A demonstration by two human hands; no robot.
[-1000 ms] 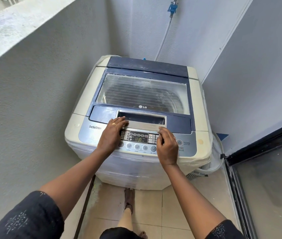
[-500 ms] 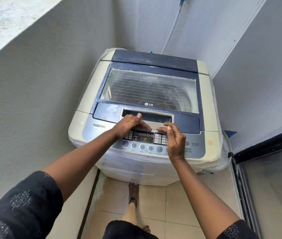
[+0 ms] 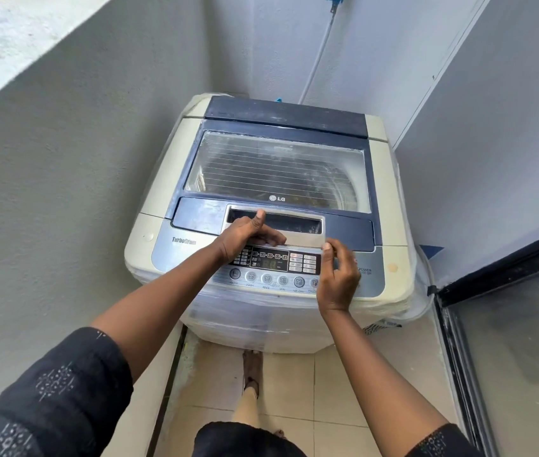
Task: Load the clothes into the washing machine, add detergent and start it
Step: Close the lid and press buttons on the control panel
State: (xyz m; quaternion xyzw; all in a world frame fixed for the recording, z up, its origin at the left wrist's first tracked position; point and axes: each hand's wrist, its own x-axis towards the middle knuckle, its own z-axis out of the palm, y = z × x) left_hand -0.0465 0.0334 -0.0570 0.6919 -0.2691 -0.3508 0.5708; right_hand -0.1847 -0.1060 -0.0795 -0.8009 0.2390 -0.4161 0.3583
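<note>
- washing machine (image 3: 390,192): cream body
- lid (image 3: 347,229): navy-blue frame, clear striped window
- control panel (image 3: 372,282): grey-blue
- sleeve (image 3: 56,390): black, small white print
- floor tiles (image 3: 344,390): cream
- wall (image 3: 63,192): grey

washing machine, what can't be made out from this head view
Head view:
- Drum contents: lid window hazy, streaked.
- Display digits: too dim, small.
- Right-end panel buttons: covered by the right hand.
- Blue tap: cut by the top edge.
- Lid handle underside: hidden by the left hand's grip.

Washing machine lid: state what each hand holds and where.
Left hand grips the lid handle at its left end, thumb on top. Right hand touches its right corner; a grip there cannot be told.
</note>
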